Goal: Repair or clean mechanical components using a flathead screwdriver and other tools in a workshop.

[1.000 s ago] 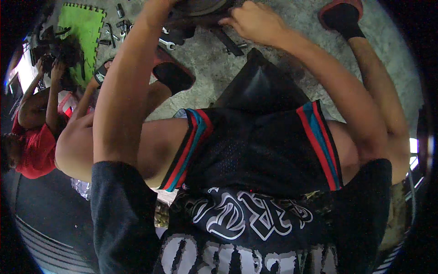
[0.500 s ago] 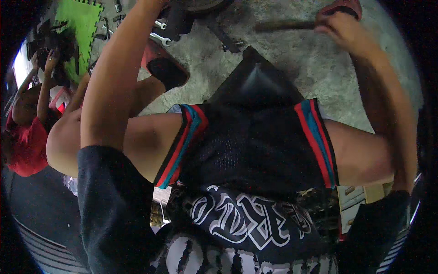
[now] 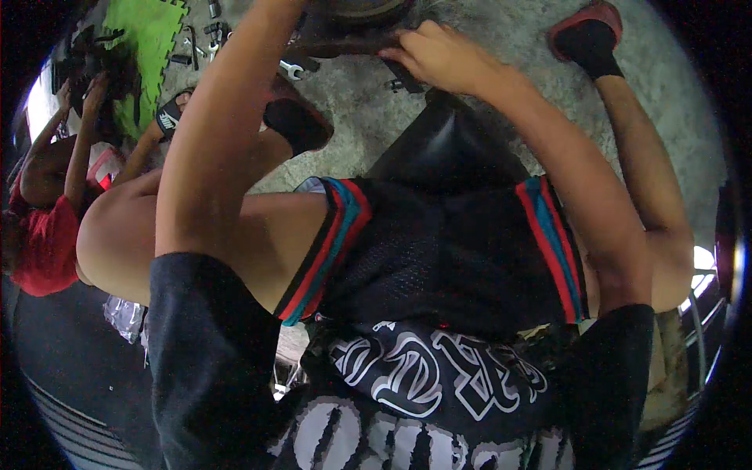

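Observation:
My right hand [image 3: 445,56] is closed round one end of a long dark bar [image 3: 337,48], near the top of the view. The bar points left, toward my left forearm [image 3: 205,149]; its kind is hard to make out. That forearm runs up past the upper edge, so my left hand is out of the picture. Just beyond the bar lies part of a round, dark, wheel-like thing [image 3: 364,11]. A shiny black padded piece [image 3: 446,145] stands between my thighs, below my right hand.
An open-end wrench [image 3: 292,70] lies on the concrete floor [image 3: 517,39]. Several sockets and wrenches [image 3: 213,35] are beside a green foam mat [image 3: 149,47]. At the left another person in a red shirt [image 3: 51,247] has both hands [image 3: 82,95] on dark parts.
My right hand has swung left with the bar, from near my right foot to above the black padded piece. My left forearm has shifted slightly right.

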Action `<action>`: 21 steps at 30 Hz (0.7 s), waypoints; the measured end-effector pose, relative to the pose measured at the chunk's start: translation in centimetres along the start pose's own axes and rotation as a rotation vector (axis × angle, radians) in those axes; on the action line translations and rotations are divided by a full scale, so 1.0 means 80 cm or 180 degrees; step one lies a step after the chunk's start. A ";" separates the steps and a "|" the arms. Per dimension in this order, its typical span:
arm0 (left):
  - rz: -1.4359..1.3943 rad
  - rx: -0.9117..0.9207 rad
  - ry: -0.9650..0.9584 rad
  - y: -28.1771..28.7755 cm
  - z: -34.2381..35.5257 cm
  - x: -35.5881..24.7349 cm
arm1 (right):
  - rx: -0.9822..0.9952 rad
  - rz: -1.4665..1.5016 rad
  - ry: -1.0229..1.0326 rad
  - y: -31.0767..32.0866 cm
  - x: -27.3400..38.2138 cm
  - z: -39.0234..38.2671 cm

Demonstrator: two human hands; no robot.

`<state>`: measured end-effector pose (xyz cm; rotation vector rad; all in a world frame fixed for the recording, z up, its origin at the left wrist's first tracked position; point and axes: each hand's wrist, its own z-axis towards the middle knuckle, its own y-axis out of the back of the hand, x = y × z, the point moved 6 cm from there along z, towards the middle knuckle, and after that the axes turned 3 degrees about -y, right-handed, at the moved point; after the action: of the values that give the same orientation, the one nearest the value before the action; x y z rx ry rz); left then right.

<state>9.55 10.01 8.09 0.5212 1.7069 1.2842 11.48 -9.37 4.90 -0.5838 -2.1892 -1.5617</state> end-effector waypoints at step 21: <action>-0.0371 -0.0625 0.0335 0.003 -0.022 0.029 | -0.0956 -0.0194 -0.0411 0.024 -0.054 -0.021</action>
<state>6.87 10.96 7.48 0.2395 1.6486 1.3965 16.27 -10.87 4.56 -0.7312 -2.0933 -1.9540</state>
